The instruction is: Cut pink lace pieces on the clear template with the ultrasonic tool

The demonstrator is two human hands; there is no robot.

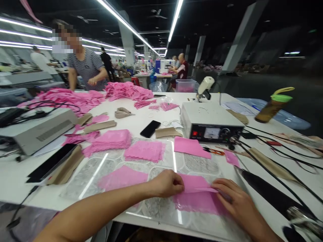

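Note:
My left hand [166, 184] is closed on the left edge of a pink fabric piece [195, 201], its fingers curled in a pinch. At the other side, my right hand [233, 196] pinches the same fabric, which shows a raised fold between the two hands. The fabric lies over a clear patterned mat [157, 210]. Left of it, partly behind my left forearm, is another flat pink piece [123, 178]. Just beyond the hands are a lacy-edged pink stack [143, 151] and a smooth pink piece [190, 147]. A black handheld tool [264, 191] rests right of my right hand.
A white power unit [212, 112] with a meter stands behind, its cables running right. Orange-handled scissors [214, 152], a phone [150, 129], a thicker pink stack [109, 139] and a grey box [40, 126] lie around. Across the table, a person [85, 67] stands by heaped pink fabric [128, 90].

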